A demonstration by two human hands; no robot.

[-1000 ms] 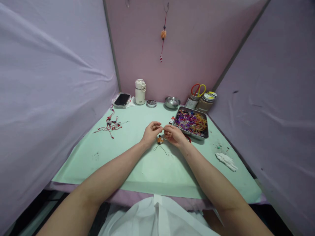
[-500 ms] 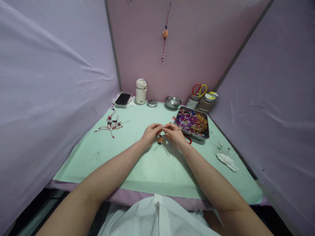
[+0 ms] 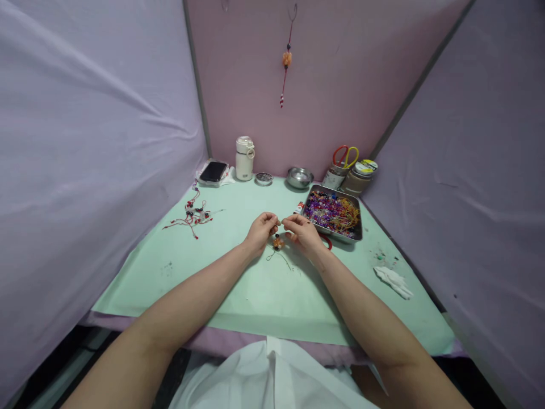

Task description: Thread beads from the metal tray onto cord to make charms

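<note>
My left hand (image 3: 260, 232) and my right hand (image 3: 301, 232) meet over the middle of the table, fingertips pinched and a small gap apart. Between them is the thin cord of a beaded charm; its upper part is too fine to make out clearly. The charm (image 3: 278, 243), with orange beads and a dark bead on top, lies just below the fingertips. From its lower end a dark cord (image 3: 279, 255) with a loop trails over the table. Red scissor handles (image 3: 327, 242) show partly behind my right wrist.
A metal tray (image 3: 360, 227) of beads and cords stands at the right. Red beaded strings (image 3: 195, 215) lie left. Behind are a phone (image 3: 213, 171), a white bottle (image 3: 244, 162), a steel bowl (image 3: 300, 178) and jars (image 3: 358, 180). A white glove (image 3: 392, 282) lies right.
My fingertips have drawn slightly apart, the left a little to the left. The charm stays nearly in place beneath them.
</note>
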